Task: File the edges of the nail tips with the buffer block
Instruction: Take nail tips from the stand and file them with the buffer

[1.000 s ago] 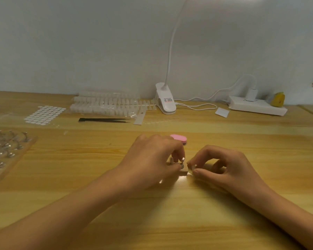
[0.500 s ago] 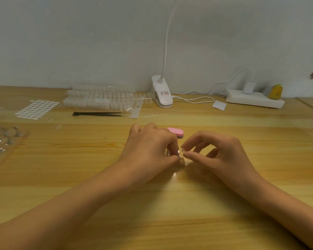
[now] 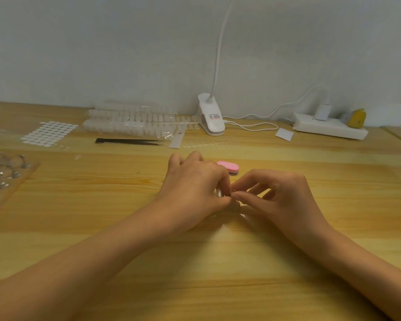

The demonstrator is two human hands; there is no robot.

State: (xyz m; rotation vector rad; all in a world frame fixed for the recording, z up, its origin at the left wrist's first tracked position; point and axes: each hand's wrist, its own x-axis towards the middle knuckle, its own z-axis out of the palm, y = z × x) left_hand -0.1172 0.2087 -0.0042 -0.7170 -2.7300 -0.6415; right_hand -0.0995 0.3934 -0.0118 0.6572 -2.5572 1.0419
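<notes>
My left hand point(image 3: 195, 186) and my right hand point(image 3: 280, 195) meet fingertip to fingertip just above the middle of the wooden table point(image 3: 218, 262). Between them both pinch a small clear nail tip point(image 3: 232, 190). The fingers hide most of it, so I cannot tell whether it sits on a holder. The pink buffer block point(image 3: 228, 166) lies flat on the table right behind my left hand's knuckles, and neither hand touches it.
Strips of clear nail tips point(image 3: 137, 121) lie along the back wall, with black tweezers point(image 3: 127, 141) in front and a sheet of white stickers point(image 3: 49, 133) to their left. A tray of metal stands point(image 3: 0, 177) sits at the left edge. A clip lamp point(image 3: 211, 117) and a power strip point(image 3: 329, 128) stand at the back right.
My right hand's thumb and forefinger have closed the gap to my left fingertips and now pinch the small piece there. The buffer block has stayed where it was.
</notes>
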